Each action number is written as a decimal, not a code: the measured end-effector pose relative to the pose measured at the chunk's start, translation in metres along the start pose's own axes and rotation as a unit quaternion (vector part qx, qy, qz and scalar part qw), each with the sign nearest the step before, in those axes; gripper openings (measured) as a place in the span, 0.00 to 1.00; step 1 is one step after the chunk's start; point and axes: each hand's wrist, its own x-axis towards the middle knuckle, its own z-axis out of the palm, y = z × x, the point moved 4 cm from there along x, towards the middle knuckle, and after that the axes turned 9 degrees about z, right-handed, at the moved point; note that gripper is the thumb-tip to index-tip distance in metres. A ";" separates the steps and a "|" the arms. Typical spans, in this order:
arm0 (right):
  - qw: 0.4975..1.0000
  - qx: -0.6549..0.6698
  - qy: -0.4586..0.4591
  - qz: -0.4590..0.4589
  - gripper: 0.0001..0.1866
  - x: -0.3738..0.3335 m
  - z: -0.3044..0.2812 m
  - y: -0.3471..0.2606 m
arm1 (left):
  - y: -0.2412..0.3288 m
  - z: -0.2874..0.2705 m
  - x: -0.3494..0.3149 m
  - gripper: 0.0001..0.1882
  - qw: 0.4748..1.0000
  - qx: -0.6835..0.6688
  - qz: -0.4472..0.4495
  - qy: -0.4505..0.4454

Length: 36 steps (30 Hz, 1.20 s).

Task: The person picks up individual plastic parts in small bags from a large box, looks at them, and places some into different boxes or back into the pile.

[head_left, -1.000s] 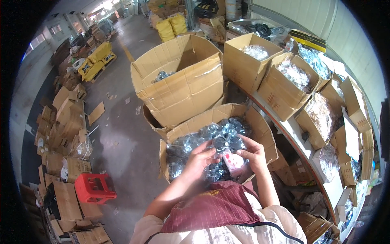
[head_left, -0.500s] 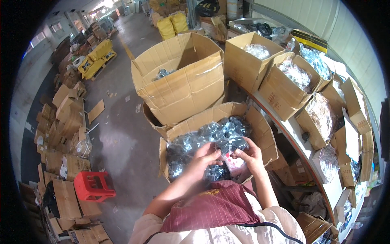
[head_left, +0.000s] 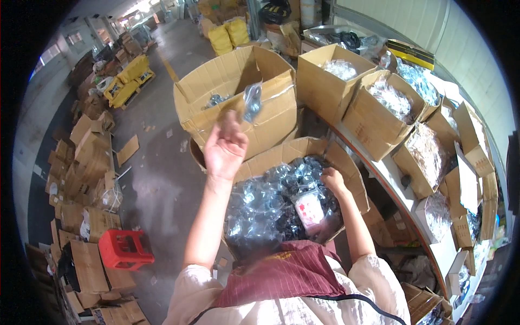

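Note:
My left hand (head_left: 226, 149) is raised palm up over the near carton, its fingers spread and blurred. A clear plastic bag with dark contents (head_left: 252, 102) hangs in the air just past the fingertips, in front of the tall carton (head_left: 260, 127), apart from the hand. Over the right side of the low carton (head_left: 355, 173) my right hand (head_left: 332, 180) is closed, fingers curled down by the bags; what they hold, if anything, is hidden. Many clear bags of dark items (head_left: 260, 197) fill that carton. A white-and-pink packet (head_left: 310, 212) lies on them.
A curved table (head_left: 400, 189) on the right carries several open cartons (head_left: 379, 122) of plastic-wrapped goods. On the floor at left stand a red stool (head_left: 123, 249) and stacked cardboard boxes (head_left: 89, 151). Yellow sacks (head_left: 221, 39) stand behind the tall carton.
The bag both hands held over the low carton has left them and moved up towards the tall carton. My left hand rose after it and opened; my right hand moved up, slightly rightward.

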 end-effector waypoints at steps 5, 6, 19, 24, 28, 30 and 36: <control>0.956 -0.287 -0.059 0.019 0.18 0.043 0.063 0.084 | -0.001 -0.014 -0.028 0.17 0.995 0.069 -0.073 0.000; 0.943 -0.266 -0.136 0.146 0.17 0.037 0.079 0.094 | -0.003 -0.029 -0.040 0.16 0.991 0.072 -0.104 0.044; 0.973 0.154 -0.062 0.159 0.05 0.004 0.041 0.099 | -0.058 -0.250 -0.078 0.12 0.866 0.397 -0.180 0.246; 0.802 0.558 -0.176 0.119 0.09 -0.081 -0.015 0.030 | -0.115 -0.299 -0.050 0.22 0.632 0.754 -0.174 0.042; 0.607 0.758 -0.189 0.143 0.22 -0.152 -0.053 0.024 | -0.176 -0.326 -0.044 0.36 0.363 0.879 -0.252 -0.178; 0.551 0.799 -0.190 0.150 0.24 -0.181 -0.058 0.019 | -0.192 -0.321 -0.048 0.43 0.284 0.870 -0.330 -0.233; 0.570 0.760 -0.208 0.233 0.30 -0.198 -0.003 0.057 | -0.189 -0.344 -0.036 0.40 0.193 0.907 -0.296 -0.231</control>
